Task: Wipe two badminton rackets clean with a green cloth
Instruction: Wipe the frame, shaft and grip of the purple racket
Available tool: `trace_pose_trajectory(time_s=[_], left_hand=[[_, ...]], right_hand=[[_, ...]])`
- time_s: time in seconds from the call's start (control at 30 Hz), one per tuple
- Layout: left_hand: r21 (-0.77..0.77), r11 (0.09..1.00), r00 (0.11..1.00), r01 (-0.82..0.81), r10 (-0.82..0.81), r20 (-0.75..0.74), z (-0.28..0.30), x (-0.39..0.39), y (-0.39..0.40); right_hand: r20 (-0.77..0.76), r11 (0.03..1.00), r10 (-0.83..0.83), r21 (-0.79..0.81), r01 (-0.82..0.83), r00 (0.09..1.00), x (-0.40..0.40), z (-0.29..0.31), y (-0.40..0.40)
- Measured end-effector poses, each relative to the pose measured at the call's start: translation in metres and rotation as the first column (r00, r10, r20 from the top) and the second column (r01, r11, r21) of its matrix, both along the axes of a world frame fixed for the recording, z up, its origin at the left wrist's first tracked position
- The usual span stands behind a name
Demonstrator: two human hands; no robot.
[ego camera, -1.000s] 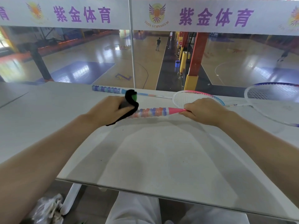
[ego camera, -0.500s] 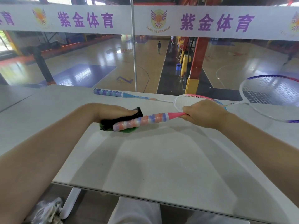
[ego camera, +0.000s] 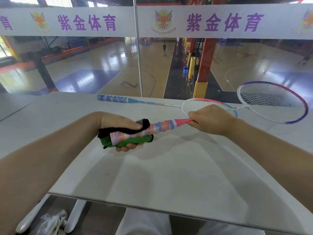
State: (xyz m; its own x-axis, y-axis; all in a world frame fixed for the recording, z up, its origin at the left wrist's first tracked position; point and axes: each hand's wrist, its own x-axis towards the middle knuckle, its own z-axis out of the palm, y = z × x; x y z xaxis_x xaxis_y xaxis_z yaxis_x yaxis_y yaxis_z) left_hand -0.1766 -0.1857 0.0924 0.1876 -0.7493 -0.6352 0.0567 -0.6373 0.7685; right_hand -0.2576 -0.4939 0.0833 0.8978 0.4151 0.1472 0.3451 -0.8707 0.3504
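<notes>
Trousers at 6 o'clock, cut off by frame bottom; something pale and crumpled under the table at 7 o'clock, can't ID it. Table runs from there outward.

L hand, just left of centre, is wrapped round the cloth, green side w/ black edge, and the cloth is folded round the butt end of the pink racket's grip. R hand at 2 o'clock pinches the thin pink shaft where it leaves the grip. That racket is lifted off the table; its head sits out at 2–3 o'clock.

Step in hand, I'd judge: wiping the handle. To do it well: keep R hand firm as anchor, squeeze cloth snug all round, slide along the tape w/ a slight twist so ridges get covered, don't peel the wrap edges.

2nd racket lies flat at 12 o'clock near the far table edge, its head partly behind R hand, untouched.

Hidden: L fingers mostly under cloth, R fingertips not visible. Dirt on either racket: can't make out.
</notes>
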Motion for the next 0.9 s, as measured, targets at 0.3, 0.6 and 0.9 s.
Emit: trace_pose_trajectory(time_s=[0.3, 0.6, 0.9], left_hand=[[0.254, 0.967, 0.58, 0.004, -0.21, 0.787, 0.031, -0.027, -0.025], [0.256, 0.966, 0.311, -0.031, -0.234, 0.921, 0.011, -0.037, -0.049], [0.237, 0.972, 0.259, 0.003, -0.229, 0.938, -0.002, -0.044, -0.072]], right_hand=[[-0.189, 0.995, -0.066, 0.065, 0.079, 0.98, 0.002, -0.004, -0.004], [-0.228, 0.996, -0.041, 0.07, 0.059, 0.973, -0.002, -0.005, 0.003], [-0.218, 0.999, 0.03, 0.043, -0.022, 0.975, -0.004, -0.007, 0.027]])
